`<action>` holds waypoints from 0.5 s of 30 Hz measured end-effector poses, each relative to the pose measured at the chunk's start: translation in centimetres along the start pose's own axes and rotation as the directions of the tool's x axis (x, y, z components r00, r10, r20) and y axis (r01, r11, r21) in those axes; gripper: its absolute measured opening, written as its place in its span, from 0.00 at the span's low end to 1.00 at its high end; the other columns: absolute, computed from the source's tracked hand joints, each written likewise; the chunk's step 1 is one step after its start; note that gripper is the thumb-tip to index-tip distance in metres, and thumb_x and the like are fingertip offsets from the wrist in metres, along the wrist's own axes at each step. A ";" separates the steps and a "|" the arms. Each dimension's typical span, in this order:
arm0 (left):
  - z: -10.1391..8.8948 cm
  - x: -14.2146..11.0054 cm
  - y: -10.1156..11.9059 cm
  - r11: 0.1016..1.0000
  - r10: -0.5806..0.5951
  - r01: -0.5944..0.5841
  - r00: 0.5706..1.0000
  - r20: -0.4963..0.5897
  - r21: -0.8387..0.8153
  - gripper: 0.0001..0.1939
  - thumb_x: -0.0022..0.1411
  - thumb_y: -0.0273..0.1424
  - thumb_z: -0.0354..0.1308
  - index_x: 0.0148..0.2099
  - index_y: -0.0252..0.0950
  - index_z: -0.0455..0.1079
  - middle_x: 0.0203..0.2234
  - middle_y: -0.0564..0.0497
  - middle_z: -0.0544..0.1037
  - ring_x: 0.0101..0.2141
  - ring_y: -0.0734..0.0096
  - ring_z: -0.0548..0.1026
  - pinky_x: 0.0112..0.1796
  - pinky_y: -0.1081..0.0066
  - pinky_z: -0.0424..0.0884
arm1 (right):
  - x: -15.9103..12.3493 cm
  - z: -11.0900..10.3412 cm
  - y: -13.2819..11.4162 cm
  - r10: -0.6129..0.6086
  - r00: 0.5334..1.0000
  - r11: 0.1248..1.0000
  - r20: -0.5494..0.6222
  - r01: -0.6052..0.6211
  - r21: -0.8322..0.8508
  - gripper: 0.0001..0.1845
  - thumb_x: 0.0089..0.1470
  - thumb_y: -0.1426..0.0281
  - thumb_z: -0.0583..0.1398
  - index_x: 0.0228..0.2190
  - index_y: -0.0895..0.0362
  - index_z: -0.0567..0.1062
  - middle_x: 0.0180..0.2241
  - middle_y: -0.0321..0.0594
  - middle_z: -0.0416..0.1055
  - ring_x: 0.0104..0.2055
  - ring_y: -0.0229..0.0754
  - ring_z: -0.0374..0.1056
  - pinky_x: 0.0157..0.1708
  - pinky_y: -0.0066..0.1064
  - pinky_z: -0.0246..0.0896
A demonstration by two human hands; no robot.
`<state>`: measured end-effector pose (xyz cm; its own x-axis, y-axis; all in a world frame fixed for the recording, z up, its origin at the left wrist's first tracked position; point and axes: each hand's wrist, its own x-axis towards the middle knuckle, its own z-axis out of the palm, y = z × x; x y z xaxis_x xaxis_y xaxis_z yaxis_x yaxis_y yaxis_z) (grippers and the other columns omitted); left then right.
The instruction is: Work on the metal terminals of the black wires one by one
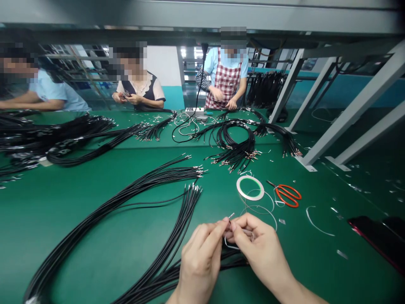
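My left hand (200, 257) and my right hand (257, 247) meet low in the middle of the view, fingertips pinched together. Between them sticks up a small metal terminal (231, 216) on a black wire, with a thin white strip (230, 245) looping below the fingers. Black wires (236, 259) run under both hands. A long bundle of black wires with metal tips (164, 249) lies on the green table (95, 219) just left of my left hand. A second bundle (148, 179) fans out farther back.
A roll of white tape (250, 187) and orange-handled scissors (287, 194) lie beyond my right hand. A dark phone (378, 236) rests at the right. Coiled wire bundles (236, 143) cover the far table. Three other people work across the table. Grey frame legs (351, 114) stand at right.
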<state>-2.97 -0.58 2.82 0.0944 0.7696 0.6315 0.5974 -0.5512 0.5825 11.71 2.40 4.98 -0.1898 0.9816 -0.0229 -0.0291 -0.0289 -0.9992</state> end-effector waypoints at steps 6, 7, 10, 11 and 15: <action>-0.1 0.3 0.3 0.986 -0.117 0.119 0.993 0.023 -0.113 0.22 0.64 0.18 0.52 0.56 0.41 0.70 0.33 0.48 0.77 0.33 0.69 0.75 0.35 0.72 0.73 | 0.1 -0.1 0.3 0.011 1.000 1.000 0.002 -0.011 -0.020 0.13 0.57 0.62 0.61 0.26 0.57 0.73 0.26 0.39 0.76 0.31 0.43 0.75 0.35 0.31 0.71; 0.0 0.3 0.3 0.974 -0.165 0.168 0.986 0.032 -0.150 0.20 0.65 0.19 0.52 0.55 0.41 0.71 0.32 0.49 0.76 0.33 0.70 0.75 0.34 0.72 0.73 | 0.1 -0.1 0.3 0.019 1.000 0.999 0.002 -0.018 -0.029 0.13 0.57 0.62 0.61 0.26 0.58 0.73 0.26 0.39 0.76 0.31 0.43 0.75 0.34 0.31 0.71; 0.1 0.4 0.3 0.912 -0.307 0.314 0.949 0.067 -0.263 0.15 0.66 0.23 0.53 0.52 0.40 0.74 0.31 0.49 0.75 0.32 0.70 0.74 0.34 0.72 0.72 | 0.1 0.0 0.2 0.030 1.000 0.999 0.003 -0.030 -0.040 0.13 0.56 0.61 0.62 0.26 0.58 0.73 0.25 0.40 0.77 0.30 0.43 0.75 0.33 0.30 0.70; 0.1 0.4 0.2 0.886 -0.348 0.356 0.934 0.081 -0.296 0.14 0.66 0.25 0.53 0.51 0.41 0.74 0.31 0.50 0.74 0.32 0.69 0.74 0.34 0.72 0.72 | 0.1 0.0 0.2 0.034 0.999 0.999 0.004 -0.034 -0.034 0.13 0.56 0.61 0.62 0.26 0.58 0.72 0.25 0.40 0.76 0.29 0.42 0.75 0.33 0.30 0.70; 0.3 0.7 0.3 0.765 -0.479 0.493 0.866 0.147 -0.415 0.12 0.67 0.31 0.53 0.50 0.41 0.74 0.33 0.49 0.73 0.34 0.67 0.75 0.35 0.70 0.73 | 0.3 0.2 0.0 0.039 0.999 0.999 0.005 -0.039 -0.029 0.14 0.56 0.60 0.61 0.26 0.57 0.72 0.24 0.38 0.76 0.28 0.42 0.74 0.32 0.30 0.70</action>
<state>-2.50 -0.09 3.24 -0.0875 0.9773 0.1927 0.1727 -0.1757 0.9692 11.47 2.64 4.95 -0.1960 0.9787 -0.0616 0.0066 -0.0616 -0.9981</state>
